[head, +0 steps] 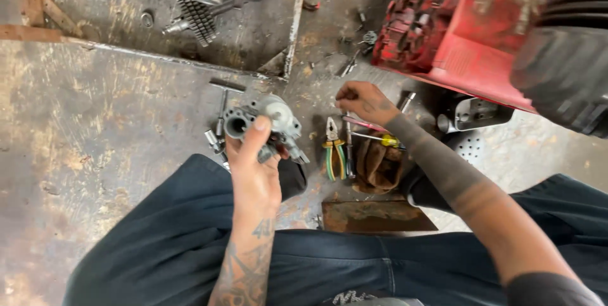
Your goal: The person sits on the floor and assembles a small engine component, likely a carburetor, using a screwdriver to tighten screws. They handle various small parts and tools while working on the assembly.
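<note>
While my left hand (252, 170) wraps its fingers around a grimy grey metal carburetor (266, 124) above my lap, my right hand (366, 101) pinches something small over the pliers (334, 146) on the floor (107, 122).

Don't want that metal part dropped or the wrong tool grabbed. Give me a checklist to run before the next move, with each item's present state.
1. Left hand grips the grey metal part: ok, fingers wrapped round it.
2. Part held clear of the floor: ok.
3. Right hand at the tools: ok, fingertips down beside them.
4. Right hand has a tool in grip: cannot tell.
5. Pliers within reach: ok, lying between the hands.
6. Rag off the tools: not ok, it overlaps a screwdriver.
</note>
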